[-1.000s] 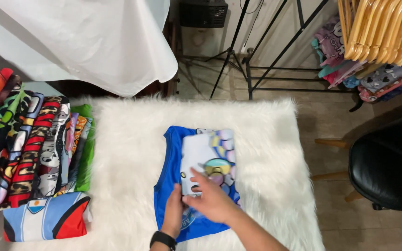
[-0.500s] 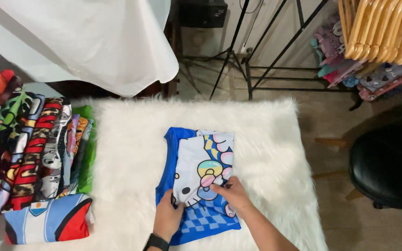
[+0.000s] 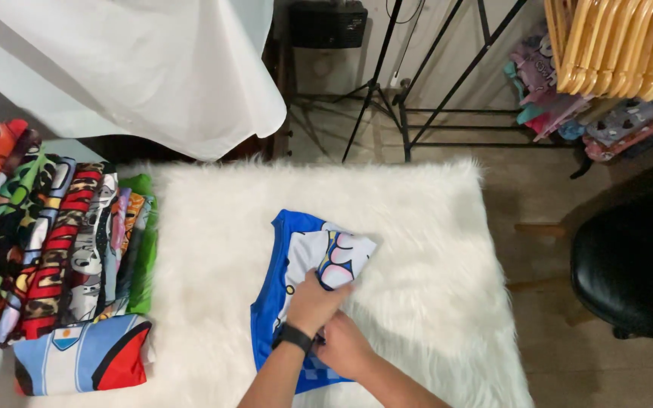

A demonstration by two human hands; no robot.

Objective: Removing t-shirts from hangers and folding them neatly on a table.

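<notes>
Both my hands sit close together on the blue garment (image 3: 272,302), near the front middle of the white furry tabletop (image 3: 213,227). My left hand (image 3: 313,304), the one with the dark wristband (image 3: 293,337), is curled over the folded white printed panel and seems to pinch its edge, though the fingertips are tucked out of sight, so I cannot tell how firm that grip is. My right hand (image 3: 345,346) lies just below and partly under it, fingers bunched into the cloth; whether it pinches or only presses I cannot tell. What I judge could go wrong: the fabric is thin and slack, so a fold held only at one point may slump open or skew, and the long pile underneath could drag at the lower layer and pull the edges out of line. The garment itself is bright blue with a checked lower part and a white panel bearing a pastel cartoon print, folded over at an angle with one corner pointing up and right. To the left, well apart, a row of colourful folded clothes (image 3: 54,249) lies along the table edge.
</notes>
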